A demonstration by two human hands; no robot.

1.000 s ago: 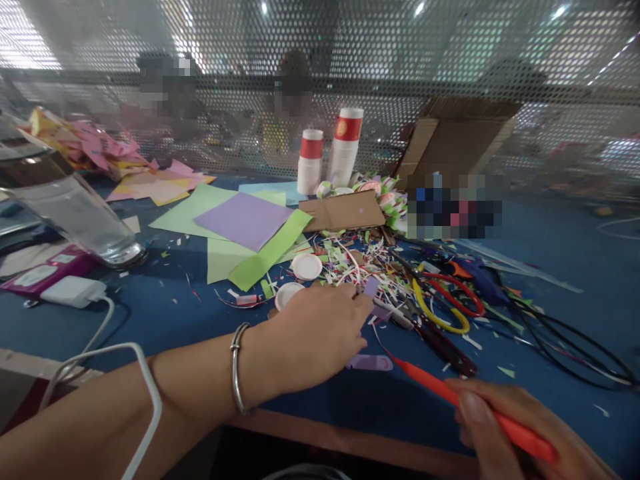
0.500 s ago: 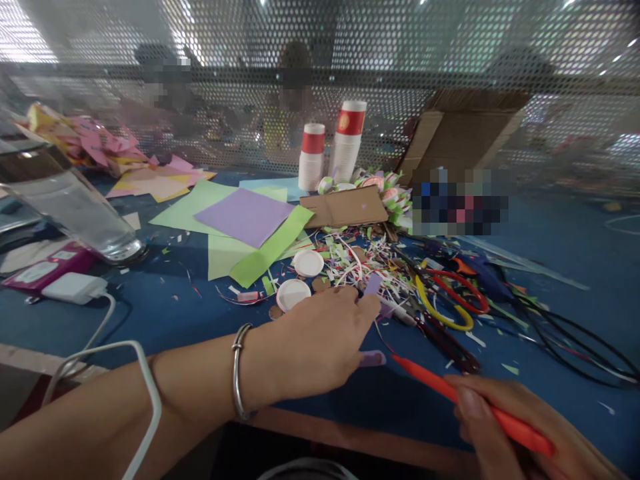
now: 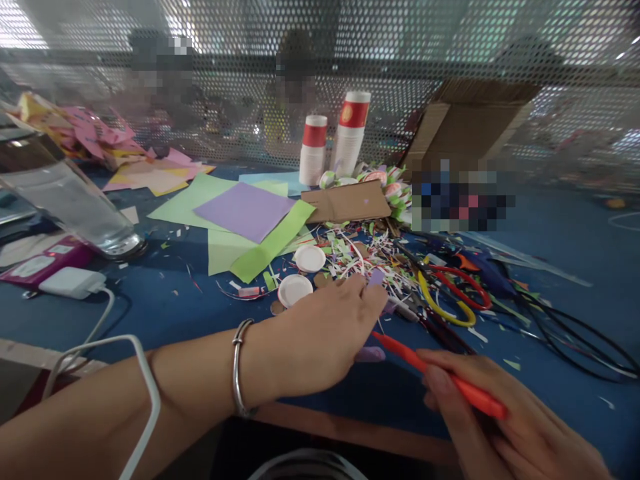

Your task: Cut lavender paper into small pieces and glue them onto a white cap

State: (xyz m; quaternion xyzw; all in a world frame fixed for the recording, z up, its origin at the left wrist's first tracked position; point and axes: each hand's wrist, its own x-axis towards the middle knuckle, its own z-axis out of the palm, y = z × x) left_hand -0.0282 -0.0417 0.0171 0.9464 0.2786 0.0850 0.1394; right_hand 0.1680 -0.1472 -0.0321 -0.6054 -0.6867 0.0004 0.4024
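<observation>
My left hand (image 3: 315, 333), with a silver bangle at the wrist, is above the front of the blue table. Its fingers are bent around a purple paper strip (image 3: 370, 354), one end of which sticks out under the palm; the fingertips are mostly hidden. More purple paper (image 3: 376, 277) shows by the index finger. In my right hand (image 3: 480, 407) is a slim orange-red pen-like tool (image 3: 405, 351), gripped like a pen. Its thin tip points left, close to the purple strip; whether they touch I cannot tell.
Paper scraps (image 3: 365, 250) lie beyond my left hand, with white paper discs (image 3: 295, 291) beside them. Scissors (image 3: 450, 293) and cables are to the right. A glass (image 3: 75, 193) stands at left, coloured sheets (image 3: 245, 212) and stacked paper cups (image 3: 313, 157) farther back. A white cable crosses my left forearm.
My right hand has moved left and slightly up, bringing the orange-red tool's tip nearer to my left hand. The left hand has shifted only slightly; its hold on the purple strip looks the same.
</observation>
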